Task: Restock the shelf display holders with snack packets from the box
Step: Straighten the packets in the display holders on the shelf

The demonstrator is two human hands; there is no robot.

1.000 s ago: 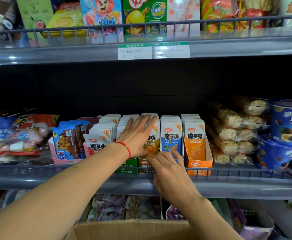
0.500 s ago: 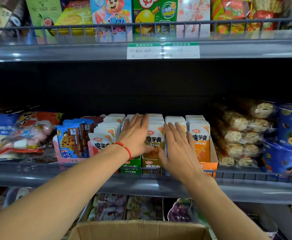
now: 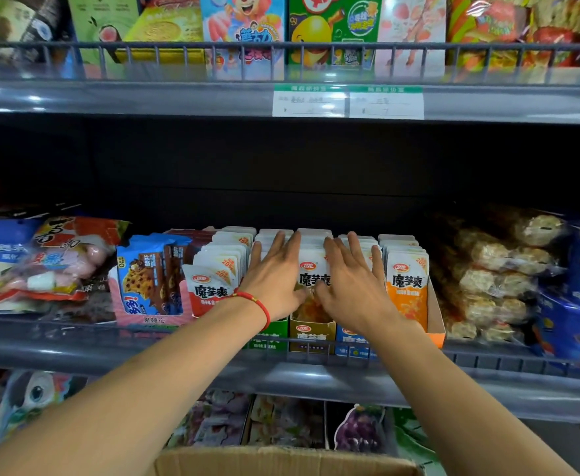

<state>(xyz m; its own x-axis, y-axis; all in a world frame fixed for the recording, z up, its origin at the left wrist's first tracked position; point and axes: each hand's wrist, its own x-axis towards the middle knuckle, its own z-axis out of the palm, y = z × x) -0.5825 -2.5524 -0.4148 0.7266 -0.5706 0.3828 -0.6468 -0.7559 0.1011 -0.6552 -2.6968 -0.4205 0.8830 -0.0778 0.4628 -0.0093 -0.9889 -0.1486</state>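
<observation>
Right now both hands, left (image 3: 274,280) and right (image 3: 352,286), lie flat and open-fingered on the upright snack packets (image 3: 310,269) in the shelf holders (image 3: 310,333), and gentle, even pressure should square the rows without creasing them.

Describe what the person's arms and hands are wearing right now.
Both forearms are bare, with no sleeves in view and no gloves. The left hand has a thin red cord bracelet with a small bead around the wrist. The right hand shows no ring, watch or band.
</observation>
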